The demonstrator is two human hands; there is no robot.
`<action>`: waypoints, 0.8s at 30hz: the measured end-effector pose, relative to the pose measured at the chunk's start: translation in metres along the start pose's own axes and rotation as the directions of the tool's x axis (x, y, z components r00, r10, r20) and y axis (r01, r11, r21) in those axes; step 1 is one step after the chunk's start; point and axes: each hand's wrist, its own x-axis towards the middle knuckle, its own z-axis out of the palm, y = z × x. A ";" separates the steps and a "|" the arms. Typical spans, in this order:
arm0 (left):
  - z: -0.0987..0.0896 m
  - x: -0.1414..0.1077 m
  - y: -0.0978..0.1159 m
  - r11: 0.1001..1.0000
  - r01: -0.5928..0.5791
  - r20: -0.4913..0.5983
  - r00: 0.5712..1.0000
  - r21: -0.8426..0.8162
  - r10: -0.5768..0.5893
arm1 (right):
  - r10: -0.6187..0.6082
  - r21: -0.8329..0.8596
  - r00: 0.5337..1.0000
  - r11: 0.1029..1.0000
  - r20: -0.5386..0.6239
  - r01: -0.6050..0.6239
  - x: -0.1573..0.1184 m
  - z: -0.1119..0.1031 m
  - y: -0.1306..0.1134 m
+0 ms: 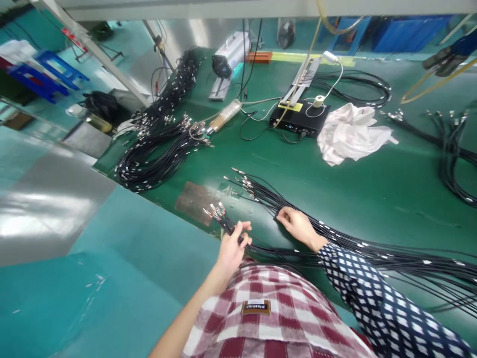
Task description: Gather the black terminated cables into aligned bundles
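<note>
My left hand (234,244) is closed around a small bunch of black cables (226,222), near the table's front edge. Their metal-tipped ends stick out past my thumb to the upper left. To the right, my right hand (297,226) has its fingers pinched together at the near side of a larger black cable bundle (272,195). Whether a single cable lies between those fingertips is hidden. That bundle runs along the green table (372,199) to the right edge, with small white tags on many cables. Its metal ends fan out at the upper left.
Coiled black cables (149,166) lie at the left of the table, behind a brown patch (194,203). A soldering-iron-like wooden-handled tool (225,115), a black box (298,119), a white cloth (352,132) and a silver cylindrical device (233,52) are farther back. More cables (452,149) lie right.
</note>
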 end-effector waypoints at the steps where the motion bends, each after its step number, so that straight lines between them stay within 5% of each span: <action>1: 0.000 0.000 0.000 1.000 -0.003 0.013 1.000 0.009 0.003 | -0.024 0.097 1.000 0.995 0.015 0.023 -0.008 -0.005 -0.001; 6: 0.005 -0.001 0.006 1.000 -0.009 0.090 0.996 0.006 0.008 | -0.096 0.500 0.995 0.864 0.037 0.065 -0.047 -0.020 -0.011; 11: 0.011 -0.006 0.012 0.998 -0.028 0.088 0.996 0.056 0.023 | -0.079 0.550 0.997 0.832 -0.003 0.068 -0.054 -0.017 -0.041; 15: 0.011 -0.008 0.013 0.998 -0.026 0.090 0.996 0.066 0.020 | -0.183 0.544 0.983 0.827 0.022 0.142 -0.047 -0.012 -0.072; 19: 0.004 -0.006 0.010 0.997 -0.051 0.064 0.997 0.065 0.047 | -0.281 0.565 0.954 0.806 0.101 0.178 -0.026 -0.009 -0.072; 21: 0.001 -0.006 0.008 0.998 -0.056 0.051 0.997 -0.003 0.056 | -0.196 0.413 0.976 0.900 0.091 0.142 -0.009 -0.007 -0.054; 24: -0.001 -0.009 0.006 0.995 0.003 0.099 0.995 -0.096 0.006 | 0.015 -0.107 0.999 0.994 -0.031 -0.018 0.016 -0.001 -0.022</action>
